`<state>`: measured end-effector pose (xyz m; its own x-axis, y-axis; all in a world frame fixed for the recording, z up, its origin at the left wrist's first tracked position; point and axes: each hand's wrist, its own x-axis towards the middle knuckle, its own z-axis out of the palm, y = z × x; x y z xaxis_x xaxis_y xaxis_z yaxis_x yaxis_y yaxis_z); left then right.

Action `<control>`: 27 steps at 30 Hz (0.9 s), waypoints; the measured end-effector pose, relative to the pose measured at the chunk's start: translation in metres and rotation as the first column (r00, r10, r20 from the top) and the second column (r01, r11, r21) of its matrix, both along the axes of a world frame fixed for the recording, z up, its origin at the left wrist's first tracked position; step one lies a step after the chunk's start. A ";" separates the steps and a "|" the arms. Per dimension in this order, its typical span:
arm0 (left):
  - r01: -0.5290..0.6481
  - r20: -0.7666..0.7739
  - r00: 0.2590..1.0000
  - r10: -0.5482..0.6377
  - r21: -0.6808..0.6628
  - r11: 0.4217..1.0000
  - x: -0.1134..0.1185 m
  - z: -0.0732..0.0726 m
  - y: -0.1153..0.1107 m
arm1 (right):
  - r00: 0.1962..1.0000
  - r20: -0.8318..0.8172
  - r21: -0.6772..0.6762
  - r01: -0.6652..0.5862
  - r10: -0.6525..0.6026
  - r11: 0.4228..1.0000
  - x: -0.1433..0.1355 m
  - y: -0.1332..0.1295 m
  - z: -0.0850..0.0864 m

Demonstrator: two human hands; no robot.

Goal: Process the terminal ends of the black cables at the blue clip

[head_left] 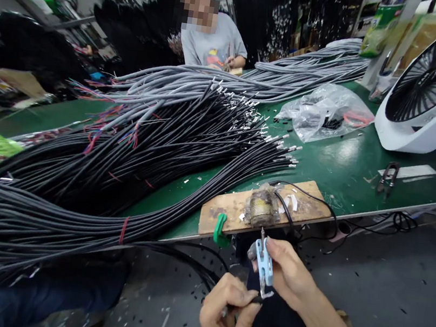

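Note:
In my left hand (pixel 229 313) the thumb and fingers are closed in a pinch on the end of a black cable (pixel 258 299). Pale wire ends (pixel 266 293) stick out beyond the fingertips. My right hand (pixel 290 270) grips a light-blue clip-like tool (pixel 264 263) with a slim metal tip pointing at the table; its exact kind is unclear. The tool's lower end meets the pale wires just above my left fingertips. Both hands are in front of the table edge, below a wooden board (pixel 217 210) that carries a tape-wrapped lump (pixel 263 207).
A green clamp (pixel 221 230) grips the board's edge. Black cables (pixel 179 201) and grey cables (pixel 197 81) cover the table's left and back. To the right are a plastic bag (pixel 319 113), small snips (pixel 388 178) and a white fan (pixel 406 137). A person (pixel 216 37) sits opposite.

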<state>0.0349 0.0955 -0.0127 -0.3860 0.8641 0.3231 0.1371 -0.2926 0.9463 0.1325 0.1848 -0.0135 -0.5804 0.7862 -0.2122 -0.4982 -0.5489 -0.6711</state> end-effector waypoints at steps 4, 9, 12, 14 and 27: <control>0.004 -0.005 1.000 -0.004 -0.064 0.998 0.006 0.004 0.007 | 0.987 -0.147 -0.091 -0.073 0.059 0.993 -0.001 -0.005 -0.005; 0.052 -0.018 0.998 -0.055 -0.124 0.991 0.002 0.006 0.005 | 0.971 -0.221 -0.161 -0.133 0.096 0.978 0.007 -0.006 -0.021; 0.092 -0.037 0.994 -0.099 -0.155 0.984 -0.005 0.006 -0.002 | 0.985 -0.167 -0.147 -0.063 0.038 0.987 0.023 -0.007 -0.038; 0.146 -0.052 0.986 -0.158 -0.182 0.972 -0.010 0.006 -0.006 | 0.999 -0.026 -0.048 0.017 -0.018 0.999 0.037 -0.008 -0.047; 0.237 0.218 0.966 -0.138 -0.542 0.806 0.001 -0.020 -0.006 | 0.725 0.381 0.879 -0.091 -0.574 0.469 0.035 -0.047 -0.007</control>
<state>0.0360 0.0893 -0.0323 -0.2005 0.9356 -0.2906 -0.0329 0.2900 0.9565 0.1674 0.1378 -0.0207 -0.3475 0.8440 0.4085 0.1472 0.4794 -0.8652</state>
